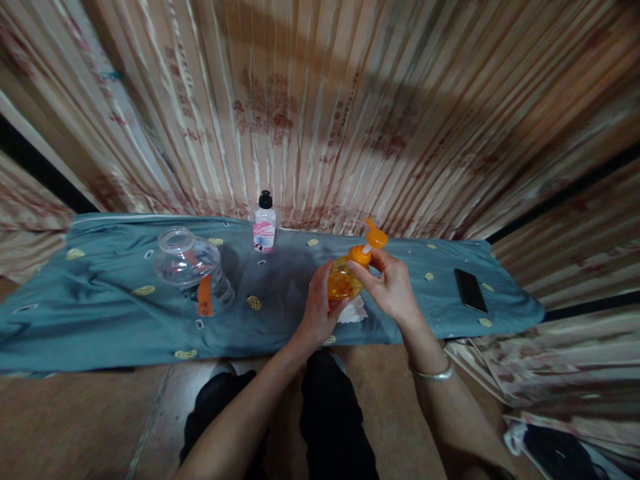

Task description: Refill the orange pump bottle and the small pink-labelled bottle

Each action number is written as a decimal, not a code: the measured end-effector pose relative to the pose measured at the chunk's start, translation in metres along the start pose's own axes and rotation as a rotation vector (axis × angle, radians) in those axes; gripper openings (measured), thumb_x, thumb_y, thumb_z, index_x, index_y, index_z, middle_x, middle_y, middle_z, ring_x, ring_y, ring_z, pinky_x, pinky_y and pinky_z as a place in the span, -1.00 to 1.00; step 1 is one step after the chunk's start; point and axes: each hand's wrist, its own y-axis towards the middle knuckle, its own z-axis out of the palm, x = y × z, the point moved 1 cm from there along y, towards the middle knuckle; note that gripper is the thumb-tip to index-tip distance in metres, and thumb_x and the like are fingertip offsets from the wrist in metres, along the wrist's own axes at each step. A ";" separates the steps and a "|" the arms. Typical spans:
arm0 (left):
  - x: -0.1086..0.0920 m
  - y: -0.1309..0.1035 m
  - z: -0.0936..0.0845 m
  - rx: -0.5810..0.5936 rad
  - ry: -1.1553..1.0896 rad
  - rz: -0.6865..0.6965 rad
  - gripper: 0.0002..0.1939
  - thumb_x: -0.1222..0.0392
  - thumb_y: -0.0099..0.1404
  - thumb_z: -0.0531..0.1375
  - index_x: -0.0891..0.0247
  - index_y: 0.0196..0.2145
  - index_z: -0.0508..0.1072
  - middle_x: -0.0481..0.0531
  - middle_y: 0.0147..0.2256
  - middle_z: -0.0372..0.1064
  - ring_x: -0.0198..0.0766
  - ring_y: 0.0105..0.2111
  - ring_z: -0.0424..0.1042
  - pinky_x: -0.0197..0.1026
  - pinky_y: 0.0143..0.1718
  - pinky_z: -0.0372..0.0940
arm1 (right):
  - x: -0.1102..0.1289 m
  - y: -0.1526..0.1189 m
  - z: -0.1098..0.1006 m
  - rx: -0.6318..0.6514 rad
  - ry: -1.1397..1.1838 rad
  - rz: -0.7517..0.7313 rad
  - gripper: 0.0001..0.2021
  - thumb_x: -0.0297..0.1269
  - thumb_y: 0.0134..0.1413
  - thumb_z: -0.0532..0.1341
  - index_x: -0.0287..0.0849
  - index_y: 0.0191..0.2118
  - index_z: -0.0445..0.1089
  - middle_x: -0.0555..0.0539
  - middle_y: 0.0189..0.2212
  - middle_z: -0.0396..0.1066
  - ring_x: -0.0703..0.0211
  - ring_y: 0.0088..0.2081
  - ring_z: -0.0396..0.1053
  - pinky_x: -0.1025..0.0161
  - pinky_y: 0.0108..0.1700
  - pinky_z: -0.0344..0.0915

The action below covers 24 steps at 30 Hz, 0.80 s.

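Teal cloth (283, 300) lies beneath, curtain (300, 120) beyond, left hand (319, 303) grasping a yellow bottle (345, 281), right hand (393, 285) its collar (358, 254); paper (354, 312) half-hidden.

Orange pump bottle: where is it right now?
In the head view, the orange pump bottle is right of centre, held between the left hand and the right hand, a white scrap showing just below it.

The fingers (323, 279) partly hide the yellow bottle (343, 283).
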 end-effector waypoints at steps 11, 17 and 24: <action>0.001 -0.003 0.000 0.019 0.004 0.003 -0.22 -0.16 0.47 0.14 0.10 0.47 -0.07 0.39 0.38 0.15 0.16 0.40 0.19 0.32 0.36 0.16 | 0.002 -0.011 0.006 -0.146 -0.032 0.011 -0.61 0.12 0.12 0.37 -0.05 -0.09 0.52 -0.15 -0.21 0.62 -0.14 -0.12 0.58 0.00 0.00 0.50; -0.003 -0.002 -0.001 0.018 0.013 0.030 -0.24 -0.16 0.48 0.12 0.08 0.47 -0.09 0.37 0.36 0.16 0.14 0.37 0.22 0.30 0.33 0.21 | -0.003 -0.011 -0.006 -0.017 0.234 -0.026 -0.51 0.10 0.20 0.35 0.03 0.16 0.43 -0.15 0.15 0.52 -0.07 0.17 0.48 -0.04 0.30 0.36; -0.005 0.000 -0.002 0.035 0.014 0.004 -0.23 -0.13 0.48 0.15 0.09 0.46 -0.06 0.36 0.36 0.17 0.14 0.36 0.23 0.28 0.33 0.20 | -0.001 0.001 -0.018 0.028 0.354 -0.015 -0.53 0.19 0.12 0.39 -0.01 0.00 0.52 -0.14 0.02 0.61 -0.08 0.07 0.55 -0.06 0.23 0.44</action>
